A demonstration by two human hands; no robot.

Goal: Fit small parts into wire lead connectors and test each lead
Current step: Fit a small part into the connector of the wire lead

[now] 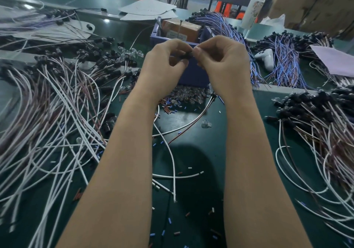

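Observation:
Both my hands are raised together above the green table (193,117). My left hand (164,64) pinches a small black connector (185,55) between thumb and fingers. My right hand (220,64) pinches at the connector's right end with thumb and forefinger; whatever small part it holds is hidden by the fingertips. A white and dark red wire lead (183,127) hangs down from under my right wrist and curves across the table. A heap of small clear bulbs (183,94) lies just beyond my wrists.
A blue bin (193,75) with a brown box (182,30) stands behind my hands. White-wired leads with black connectors (57,104) pile up at the left, another pile (316,133) at the right. Blue-wired bundles (283,62) lie at the far right. A white bottle (252,8) stands behind.

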